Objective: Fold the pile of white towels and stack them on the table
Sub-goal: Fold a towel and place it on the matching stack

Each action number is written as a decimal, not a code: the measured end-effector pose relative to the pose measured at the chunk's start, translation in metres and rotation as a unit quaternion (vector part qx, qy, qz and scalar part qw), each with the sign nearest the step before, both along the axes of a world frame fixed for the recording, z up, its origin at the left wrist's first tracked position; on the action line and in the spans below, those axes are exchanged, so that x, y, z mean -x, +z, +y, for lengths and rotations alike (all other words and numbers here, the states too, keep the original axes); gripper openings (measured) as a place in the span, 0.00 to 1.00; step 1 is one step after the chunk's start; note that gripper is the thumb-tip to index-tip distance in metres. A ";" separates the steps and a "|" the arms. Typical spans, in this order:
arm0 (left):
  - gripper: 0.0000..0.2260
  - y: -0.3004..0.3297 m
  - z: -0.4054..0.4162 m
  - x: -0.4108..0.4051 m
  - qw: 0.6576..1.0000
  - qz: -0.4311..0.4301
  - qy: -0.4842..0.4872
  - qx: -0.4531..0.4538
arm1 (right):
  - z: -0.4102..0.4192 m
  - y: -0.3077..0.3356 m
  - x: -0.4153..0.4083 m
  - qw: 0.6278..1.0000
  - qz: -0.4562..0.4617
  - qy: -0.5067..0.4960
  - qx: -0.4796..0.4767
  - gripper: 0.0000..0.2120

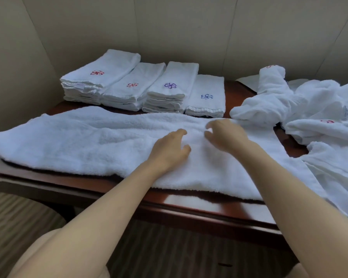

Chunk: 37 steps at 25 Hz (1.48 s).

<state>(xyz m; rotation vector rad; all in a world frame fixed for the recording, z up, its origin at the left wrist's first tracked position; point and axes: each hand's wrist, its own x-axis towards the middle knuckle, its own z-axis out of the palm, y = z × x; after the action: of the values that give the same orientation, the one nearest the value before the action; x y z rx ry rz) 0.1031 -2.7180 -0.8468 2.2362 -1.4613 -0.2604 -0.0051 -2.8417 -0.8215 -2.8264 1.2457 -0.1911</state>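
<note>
So the big white towel [92,141] is laid out long across the front of the counter [215,207], running from the left edge past the middle. It's thick, fluffy terry, folded lengthwise by the look of it, with a soft rounded far edge and a few shallow wrinkles. Its near edge sits just back from the counter's front lip, and the glossy reddish-brown wood shows in a strip below it.

Both hands are on top of it near the middle. The left hand [172,148] lies palm down on the cloth with fingers loosely bent, not gripping anything. The right hand [224,134] is just beside it, a bit farther back, fingers relaxed and slightly curled over the towel, also not holding anything that I can see. The two are close but not touching.

Behind the towel, against the wall, are four folded stacks [141,87] side by side, touching each other. Each top towel has a little embroidered flower: red on the two left ones, purple on the third, blue on the fourth. The left and third stacks are taller, the fourth is the lowest.

Over on the right is the unfolded pile [309,105], a crumpled heap of white towels, with bits of red embroidery showing, spilling toward the counter's front right.
</note>
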 end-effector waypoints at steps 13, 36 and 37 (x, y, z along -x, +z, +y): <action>0.32 -0.010 0.189 -0.214 0.915 -0.033 0.343 -0.210 | 0.208 -0.044 -0.155 0.928 0.055 0.367 -0.039 0.31; 0.03 -0.007 0.255 -0.269 0.844 0.154 0.494 0.139 | 0.208 -0.021 -0.315 0.947 -0.214 0.229 -0.067 0.14; 0.06 -0.009 0.253 -0.273 0.847 0.163 0.482 0.154 | 0.204 -0.013 -0.331 0.942 -0.232 0.235 -0.064 0.12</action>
<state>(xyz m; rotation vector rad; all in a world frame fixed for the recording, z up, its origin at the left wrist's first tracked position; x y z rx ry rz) 0.3756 -2.4645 -0.8557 2.2082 -0.0871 -0.0528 0.3256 -2.6373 -0.8345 -2.6391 0.4587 -0.6717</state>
